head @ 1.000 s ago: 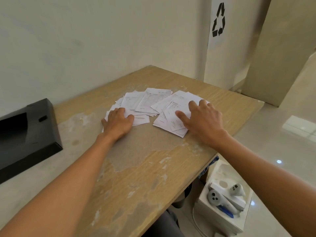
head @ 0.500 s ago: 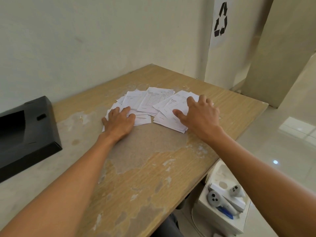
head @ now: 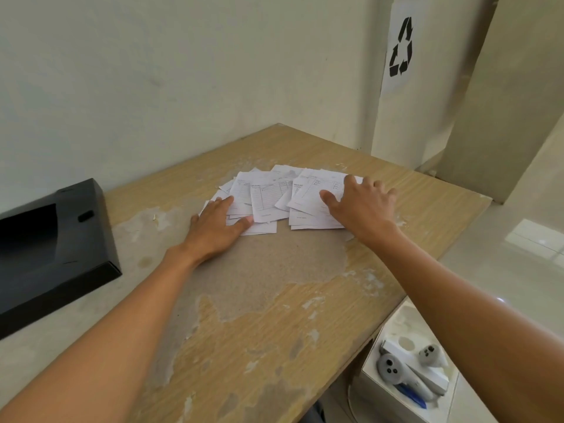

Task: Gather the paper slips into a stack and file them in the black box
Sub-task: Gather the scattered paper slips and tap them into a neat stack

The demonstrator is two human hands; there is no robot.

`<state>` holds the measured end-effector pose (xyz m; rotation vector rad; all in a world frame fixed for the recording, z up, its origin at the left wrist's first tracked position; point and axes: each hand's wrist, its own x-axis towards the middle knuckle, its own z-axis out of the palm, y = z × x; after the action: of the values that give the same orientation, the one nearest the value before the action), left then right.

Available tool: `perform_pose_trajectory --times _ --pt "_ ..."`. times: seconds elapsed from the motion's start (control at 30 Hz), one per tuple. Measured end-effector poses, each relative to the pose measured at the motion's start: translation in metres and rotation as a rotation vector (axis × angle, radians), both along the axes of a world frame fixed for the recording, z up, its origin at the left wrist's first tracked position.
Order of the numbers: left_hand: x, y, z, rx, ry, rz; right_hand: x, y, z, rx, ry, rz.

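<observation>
Lying fanned on the counter (head: 274, 300) between two flat, unclenched hands, the paper slips (head: 268, 196) are pressed by left hand (head: 218, 228) and right hand (head: 361, 206), with the black box (head: 52, 248) nearer the left.

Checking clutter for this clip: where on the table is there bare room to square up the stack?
Free: the worn patch of table between both forearms, near side of the paper slips, and the strip between the left hand and the black box. Crowded: the far middle, where the right hand presses the fanned slips.
</observation>
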<state>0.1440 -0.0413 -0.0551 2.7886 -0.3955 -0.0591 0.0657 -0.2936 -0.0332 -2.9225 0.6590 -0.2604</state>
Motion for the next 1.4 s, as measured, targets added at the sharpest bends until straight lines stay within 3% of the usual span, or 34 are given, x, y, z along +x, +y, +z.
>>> perform_pose_trajectory --times 0.33,0.47,0.6,0.9,1.13,1.3,1.4 --pt "0.005 -0.002 0.003 -0.004 0.024 -0.026 0.02 0.005 -0.008 0.042 0.001 0.087" --pt "0.006 -0.009 0.006 0.076 -0.003 -0.03 0.021 0.005 -0.005 0.07 -0.014 -0.031" --pt "0.006 -0.017 0.012 0.111 0.016 -0.008 0.028 0.01 -0.006 0.021 0.016 0.042" --pt "0.022 -0.031 0.012 0.279 -0.007 -0.105 0.044 0.01 -0.002 0.164 -0.013 0.059" --pt "0.031 -0.048 0.011 0.211 0.073 -0.174 0.049 0.014 -0.005 0.118 -0.071 -0.037" --pt "0.034 -0.054 0.014 0.24 0.082 -0.184 0.056 0.027 -0.008 0.098 -0.083 0.066" --pt "0.04 -0.053 0.015 0.091 0.008 -0.11 0.058 0.03 -0.01 0.099 -0.104 0.035"
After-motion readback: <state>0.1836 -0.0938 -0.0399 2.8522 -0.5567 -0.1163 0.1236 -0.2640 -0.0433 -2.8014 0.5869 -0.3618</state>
